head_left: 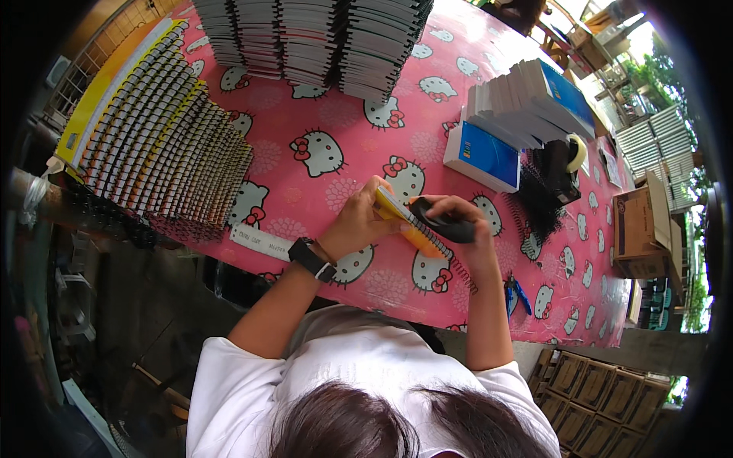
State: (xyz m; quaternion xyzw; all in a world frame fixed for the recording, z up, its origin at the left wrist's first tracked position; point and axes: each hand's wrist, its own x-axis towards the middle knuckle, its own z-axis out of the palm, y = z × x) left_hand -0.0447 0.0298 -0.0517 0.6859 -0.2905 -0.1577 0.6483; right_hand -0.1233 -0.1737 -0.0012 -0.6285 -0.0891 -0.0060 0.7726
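My left hand [360, 220] grips a small yellow notebook [421, 240], tilted above the pink table. A dark spiral coil [464, 278] runs along the notebook's edge, and its loose end trails past the lower corner. In my right hand [472, 214] is a black rounded handheld tool [449, 227], its tip close to the coiled edge. I cannot tell exactly what kind of tool it is. Blue-handled pliers [517, 296] lie to the right of my right forearm. A bunch of loose black coils [538, 210] rests farther right.
Stacked spiral-bound notebooks [160, 145] fill the left side. Tall stacks of bound books [313, 42] stand at the back. Blue-covered pads [482, 156] sit at right, near a tape roll [576, 154]. A white labelled strip [259, 241] lies by my left wrist. Cardboard boxes [645, 229] stand beyond the table.
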